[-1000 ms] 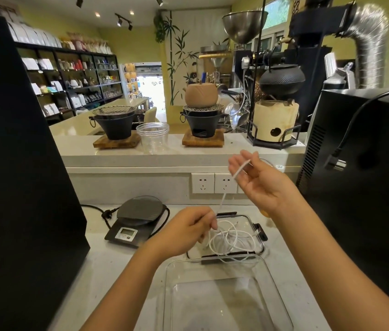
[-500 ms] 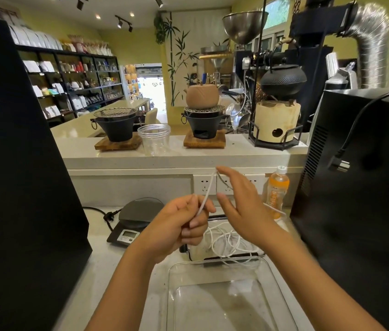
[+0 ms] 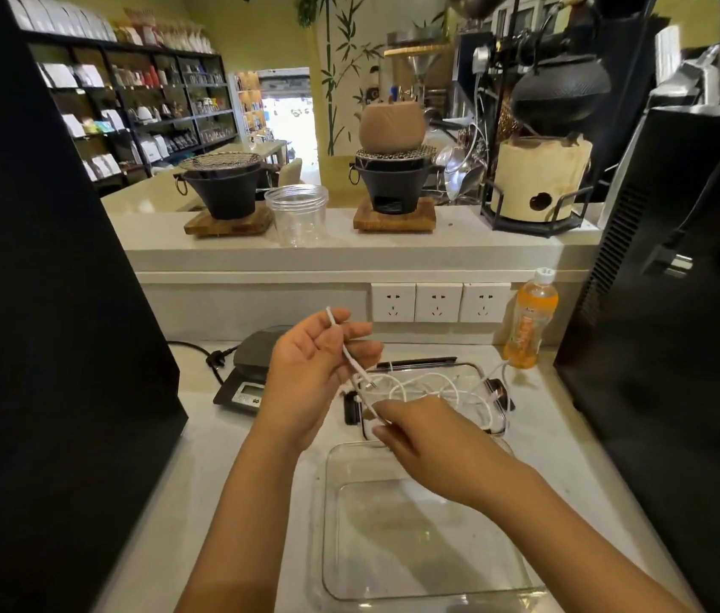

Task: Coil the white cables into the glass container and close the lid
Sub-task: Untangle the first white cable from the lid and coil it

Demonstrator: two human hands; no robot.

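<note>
A tangle of white cables (image 3: 431, 388) lies on the clear lid (image 3: 473, 369) with black clasps, behind the rectangular glass container (image 3: 336, 524). The container sits near the counter's front and has nothing inside. My left hand (image 3: 309, 373) is raised with its palm toward me and pinches one white cable end that sticks up past its fingers. My right hand (image 3: 420, 435) is lower, over the container's far rim, and its fingertips hold the same cable a short way along.
A digital scale (image 3: 256, 369) with a black cord sits left of the lid. An orange drink bottle (image 3: 530, 318) stands at the back right under wall sockets (image 3: 437, 302). Tall black machines (image 3: 39, 303) flank both sides. The raised ledge (image 3: 349, 252) carries stoves and a plastic cup (image 3: 297, 214).
My right hand dropped from above the left hand to the container's far rim, drawing the cable down. My left hand turned palm-up with the cable end sticking above it.
</note>
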